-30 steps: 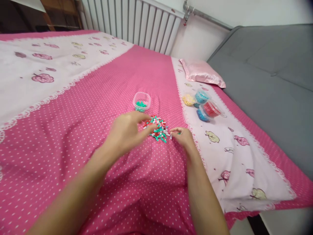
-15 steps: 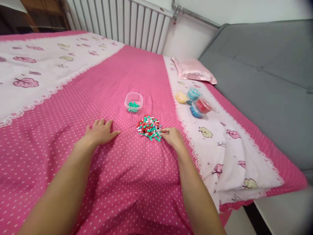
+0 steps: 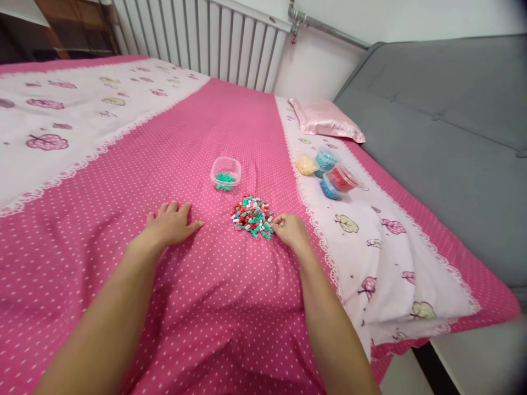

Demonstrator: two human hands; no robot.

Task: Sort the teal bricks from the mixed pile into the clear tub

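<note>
A heap of small building-block pieces (image 3: 252,216) in red, green and white lies on the pink dotted bedspread (image 3: 230,285). At its right edge is my right hand (image 3: 290,229), thumb and fingers pinched together; what they hold, if anything, is too small to make out. My left hand (image 3: 171,224) rests flat on the cloth, left of the heap, with its fingers spread and nothing in it. Beyond the heap stands a clear plastic tub (image 3: 226,164), lidless, with green pieces (image 3: 225,180) at its bottom.
On the white band to the right sit a tub of red pieces (image 3: 344,179), tubs of blue pieces (image 3: 329,189) and a bag-like clear pack of yellow pieces (image 3: 306,165). A pink pillow (image 3: 327,120) lies behind them, beside the grey headboard (image 3: 436,120). A radiator (image 3: 206,41) lines the far wall.
The view has shifted very slightly. Both hands stay nearly where they were, the right still pinching at the heap's right edge, the left flat on the cloth.
</note>
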